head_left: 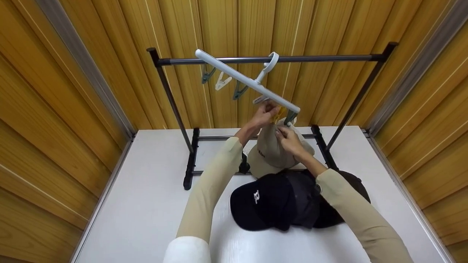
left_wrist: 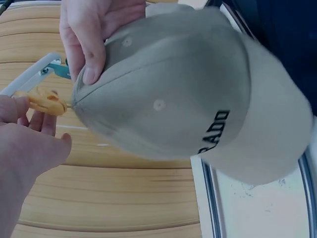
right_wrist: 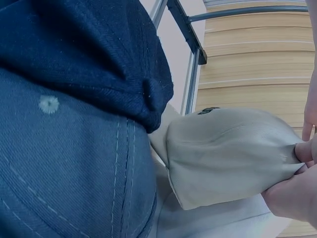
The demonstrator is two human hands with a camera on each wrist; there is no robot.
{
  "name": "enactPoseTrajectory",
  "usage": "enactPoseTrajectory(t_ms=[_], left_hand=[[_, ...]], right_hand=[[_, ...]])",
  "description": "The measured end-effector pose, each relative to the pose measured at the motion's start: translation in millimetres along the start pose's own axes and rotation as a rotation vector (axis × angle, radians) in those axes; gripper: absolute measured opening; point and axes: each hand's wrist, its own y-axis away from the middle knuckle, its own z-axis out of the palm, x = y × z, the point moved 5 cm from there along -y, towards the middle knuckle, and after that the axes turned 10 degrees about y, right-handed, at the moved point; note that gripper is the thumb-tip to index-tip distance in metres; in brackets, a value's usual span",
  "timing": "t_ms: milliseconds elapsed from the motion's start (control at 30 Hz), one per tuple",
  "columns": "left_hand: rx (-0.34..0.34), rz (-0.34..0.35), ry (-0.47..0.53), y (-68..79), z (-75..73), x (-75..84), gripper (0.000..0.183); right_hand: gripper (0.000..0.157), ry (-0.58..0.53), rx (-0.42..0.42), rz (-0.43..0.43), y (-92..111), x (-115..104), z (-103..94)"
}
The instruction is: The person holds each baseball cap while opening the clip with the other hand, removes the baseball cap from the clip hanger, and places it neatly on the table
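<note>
Left hand (head_left: 264,114) pinches yellow clip (left_wrist: 48,101), mouth at the crown's peak; can't tell if it bites. Beige baseball cap (head_left: 268,144) is below the clip, long axis slanting from peak down to brim, lower left. Right hand (head_left: 290,141), nearer the cap, pinches crown fabric by the peak.

Small wood-panelled enclosure fitted for hanging clothes; home, shop or studio, cannot tell. Plank walls (head_left: 252,29) at 9, 12 and 3 o'clock. Grey trim (head_left: 89,67) in corners, 10 and 2. White base (head_left: 146,204) at 6, table or floor unclear. Rack (head_left: 329,58) at 12, hanger (head_left: 237,76) on its rail; caps (head_left: 268,204) at 5.
</note>
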Motion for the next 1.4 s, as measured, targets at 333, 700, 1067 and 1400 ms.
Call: enactPoseTrajectory(t_ms=[333, 700, 1067, 1400], left_hand=[[-0.061, -0.031, -0.119, 8.2, -15.4, 1.7, 0.042], [-0.084, -0.036, -1.138, 51.7, -64.6, 21.8, 0.057], [0.161, -0.005, -1.268, 155.1, -188.3, 27.2, 0.076], [0.229, 0.031, -1.286, 197.2, -224.2, 10.3, 0.080]], right_hand=[[0.042, -0.084, -0.044, 0.073, 6.1, -2.7, 1.3], [0.045, -0.136, -0.055, 0.137, 3.6, -2.0, 2.3], [0.047, -0.204, -0.069, 0.166, -0.9, -5.0, 1.0], [0.048, -0.283, -0.032, 0.185, -2.4, -18.2, 4.1]])
